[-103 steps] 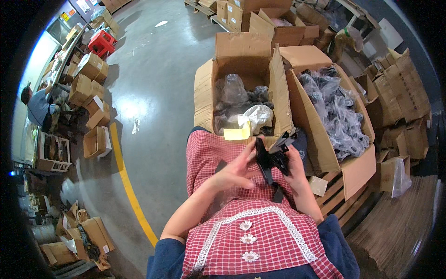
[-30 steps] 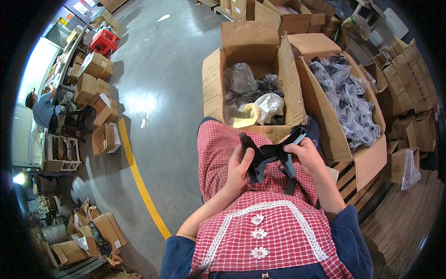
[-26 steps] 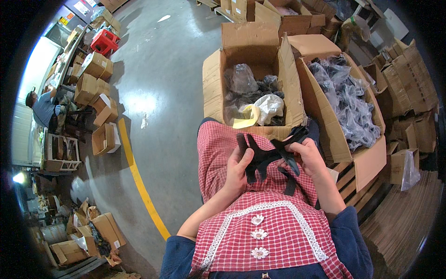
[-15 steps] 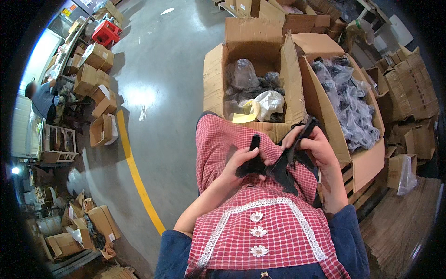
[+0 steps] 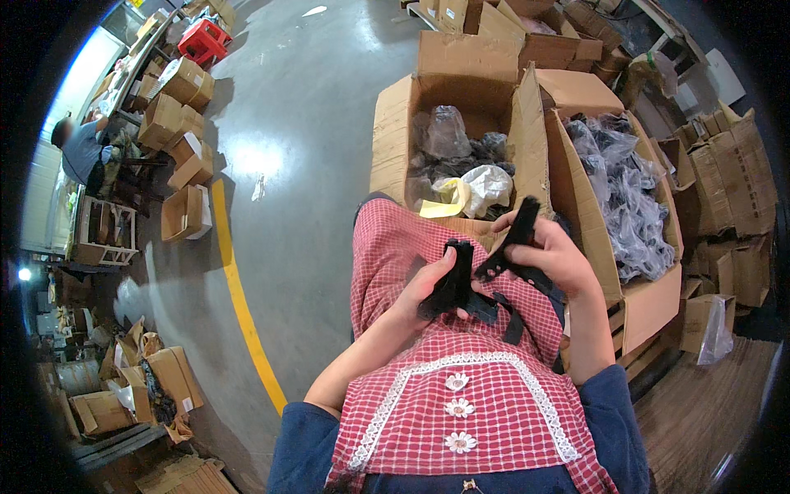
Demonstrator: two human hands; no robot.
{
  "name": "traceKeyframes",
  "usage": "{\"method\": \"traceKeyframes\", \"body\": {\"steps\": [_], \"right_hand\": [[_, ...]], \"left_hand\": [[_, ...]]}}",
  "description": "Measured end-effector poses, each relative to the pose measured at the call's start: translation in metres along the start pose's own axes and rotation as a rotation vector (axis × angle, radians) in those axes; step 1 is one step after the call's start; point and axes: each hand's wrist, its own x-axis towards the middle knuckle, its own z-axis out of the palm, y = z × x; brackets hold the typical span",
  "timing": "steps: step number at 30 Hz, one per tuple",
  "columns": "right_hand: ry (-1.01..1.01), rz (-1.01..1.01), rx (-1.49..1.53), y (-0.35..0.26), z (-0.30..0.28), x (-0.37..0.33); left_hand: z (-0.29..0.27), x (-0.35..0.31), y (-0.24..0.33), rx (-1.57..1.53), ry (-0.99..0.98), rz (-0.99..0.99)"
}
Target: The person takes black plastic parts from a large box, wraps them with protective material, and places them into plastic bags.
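Over my lap, my left hand [image 5: 418, 290] is closed round a black piece of soft-looking material [image 5: 451, 288], its thumb pressed along an upright strip. My right hand [image 5: 561, 257] pinches a black strip [image 5: 523, 221] that sticks up above the fingers, with more black material under the palm. Loose black ends hang between the hands over the red checked apron [image 5: 461, 387]. I cannot tell whether the pieces are joined, nor what exactly they are.
Beyond my knees stands an open carton [image 5: 393, 136] with bagged dark items and a yellow piece. Right of it, another carton [image 5: 650, 309] holds clear bags. A seated person [image 5: 80, 152] works at the far left near several cartons; a yellow line [image 5: 239, 296] crosses the floor.
My right hand has drawn slightly away from the left, and its black strip now stands more upright. The black material in my left hand shows more upright strips. The view has shifted slightly.
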Motion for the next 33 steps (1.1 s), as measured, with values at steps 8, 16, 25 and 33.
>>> {"method": "traceKeyframes", "body": {"steps": [8, 16, 25, 33], "right_hand": [[-0.441, -0.180, -0.553, -0.022, 0.003, 0.008], [-0.353, -0.699, -1.136, -0.025, 0.052, 0.010], [-0.028, -0.461, -0.986, 0.021, 0.047, -0.028], [0.072, -0.658, -1.101, 0.037, 0.039, -0.035]], "left_hand": [[0.001, 0.004, -0.001, 0.029, 0.066, -0.021], [-0.004, -0.005, -0.013, 0.080, -0.003, 0.158], [-0.011, 0.007, -0.008, -0.095, 0.078, 0.130], [-0.005, 0.002, -0.008, -0.049, 0.136, 0.205]]}}
